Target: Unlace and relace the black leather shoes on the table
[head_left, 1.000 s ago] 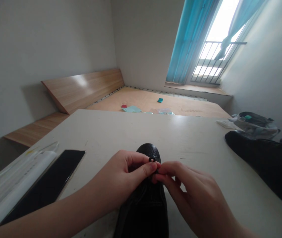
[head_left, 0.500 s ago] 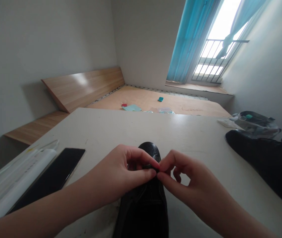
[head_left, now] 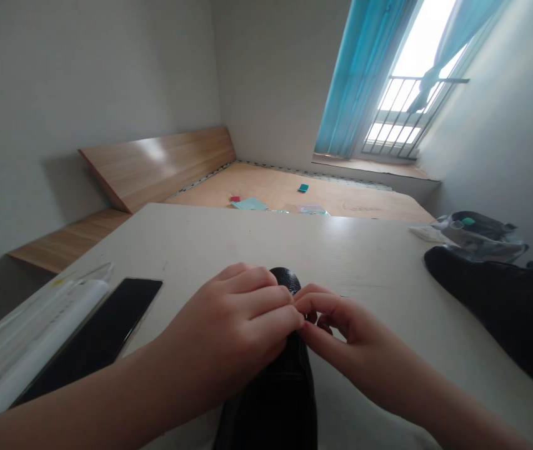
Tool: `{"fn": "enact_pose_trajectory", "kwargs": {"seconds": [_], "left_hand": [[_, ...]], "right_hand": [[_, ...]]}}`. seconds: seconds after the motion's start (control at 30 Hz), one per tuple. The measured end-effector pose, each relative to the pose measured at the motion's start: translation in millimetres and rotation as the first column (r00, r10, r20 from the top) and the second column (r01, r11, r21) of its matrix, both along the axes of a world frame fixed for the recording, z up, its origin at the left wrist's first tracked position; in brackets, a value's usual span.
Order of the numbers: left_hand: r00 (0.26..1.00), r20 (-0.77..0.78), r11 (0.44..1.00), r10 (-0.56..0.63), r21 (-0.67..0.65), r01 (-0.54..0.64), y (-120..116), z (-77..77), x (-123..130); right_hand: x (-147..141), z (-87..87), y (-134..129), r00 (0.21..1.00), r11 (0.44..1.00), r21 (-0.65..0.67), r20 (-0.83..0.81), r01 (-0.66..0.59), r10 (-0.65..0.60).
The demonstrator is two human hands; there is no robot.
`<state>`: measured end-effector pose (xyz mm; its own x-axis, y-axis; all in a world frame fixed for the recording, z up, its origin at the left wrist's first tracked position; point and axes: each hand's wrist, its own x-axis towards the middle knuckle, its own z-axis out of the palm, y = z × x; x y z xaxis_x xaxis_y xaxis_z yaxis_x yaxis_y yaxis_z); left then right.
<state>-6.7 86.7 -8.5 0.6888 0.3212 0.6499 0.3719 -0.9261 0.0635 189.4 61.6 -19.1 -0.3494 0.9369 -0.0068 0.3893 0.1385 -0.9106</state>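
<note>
A black leather shoe (head_left: 285, 400) lies on the white table (head_left: 229, 240), its toe pointing away from me. My left hand (head_left: 233, 319) is curled over the shoe's front, hiding the laces. My right hand (head_left: 332, 319) comes in from the right, its thumb and forefinger meeting the left fingertips above the shoe. Both hands seem to pinch a thin black shoelace, but the fingers hide it. Only the toe cap shows beyond my fingers.
A second black shoe (head_left: 491, 312) lies at the table's right side, with a grey bag (head_left: 479, 234) behind it. A black phone (head_left: 92, 331) and a long white package (head_left: 36, 340) lie at the left. The table's far edge drops towards a wooden bed base (head_left: 294, 194).
My left hand has rolled forward over the shoe, covering more of it. The small black lace loop seen earlier is now hidden. My right hand has moved slightly closer.
</note>
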Motion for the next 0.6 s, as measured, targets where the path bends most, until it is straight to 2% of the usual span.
{"fn": "enact_pose_trajectory", "kwargs": {"seconds": [0.07, 0.17, 0.33, 0.43, 0.6], "left_hand": [[0.999, 0.001, 0.993, -0.050, 0.108, 0.049, 0.8, -1.0, -0.6], [0.992, -0.043, 0.975, -0.119, 0.184, 0.125, 4.5, 0.0, -3.0], [0.989, -0.074, 0.952, -0.126, 0.271, 0.141, 7.0, 2.1, -7.6], [0.987, -0.138, 0.965, -0.084, 0.234, 0.115, 4.4, 3.6, -10.4], [0.984, -0.170, 0.982, -0.048, 0.171, 0.078, 2.6, 6.8, -13.7]], "right_hand": [[1.3, -1.6, 0.0, 0.997, 0.999, -0.017, -0.062, -0.049, 0.048], [2.0, -6.3, 1.8, 0.986, 0.994, -0.031, -0.135, -0.105, 0.100], [-0.6, -13.5, 5.9, 0.979, 0.992, -0.123, -0.205, -0.036, 0.010], [0.5, -10.8, 6.2, 0.974, 0.983, -0.181, -0.223, 0.005, -0.046], [9.1, -2.4, 8.9, 0.950, 0.950, -0.296, -0.311, -0.097, 0.000]]}}
